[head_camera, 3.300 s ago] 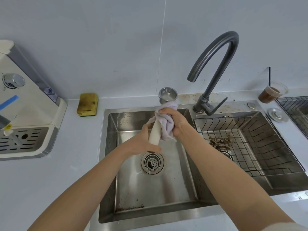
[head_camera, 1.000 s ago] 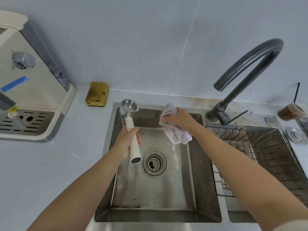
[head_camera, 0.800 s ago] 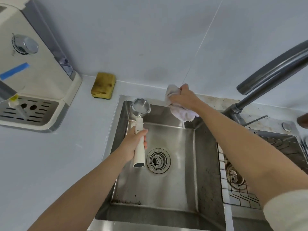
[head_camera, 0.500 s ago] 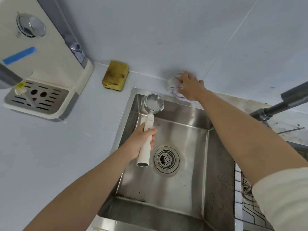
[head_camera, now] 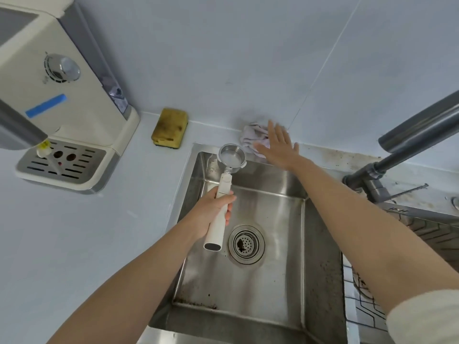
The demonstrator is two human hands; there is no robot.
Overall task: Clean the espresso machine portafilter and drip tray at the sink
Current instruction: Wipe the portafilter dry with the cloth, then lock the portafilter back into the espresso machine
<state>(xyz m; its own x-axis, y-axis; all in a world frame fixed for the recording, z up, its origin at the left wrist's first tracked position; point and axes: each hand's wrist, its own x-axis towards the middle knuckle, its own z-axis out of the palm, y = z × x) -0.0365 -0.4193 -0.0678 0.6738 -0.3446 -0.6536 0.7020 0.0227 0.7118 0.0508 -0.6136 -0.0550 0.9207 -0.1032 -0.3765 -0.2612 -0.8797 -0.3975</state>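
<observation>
My left hand [head_camera: 211,211] grips the white handle of the portafilter [head_camera: 231,157] over the steel sink [head_camera: 248,289], its metal basket up and pointing to the back rim. My right hand [head_camera: 279,145] is spread with straight fingers just above the sink's back edge, right beside a crumpled pale cloth [head_camera: 253,136] lying against the wall. The cream espresso machine [head_camera: 62,100] stands at the left, with its slotted drip tray [head_camera: 62,161] still seated in the base.
A yellow sponge [head_camera: 170,127] lies by the wall between machine and sink. The dark faucet [head_camera: 407,147] arches in from the right. A wire rack [head_camera: 397,244] fills the right basin. The drain strainer [head_camera: 246,244] holds dark grounds.
My right hand carried the cloth from the portafilter to the counter behind the sink and let it go, fingers now spread. My left hand keeps the portafilter. The view swung left.
</observation>
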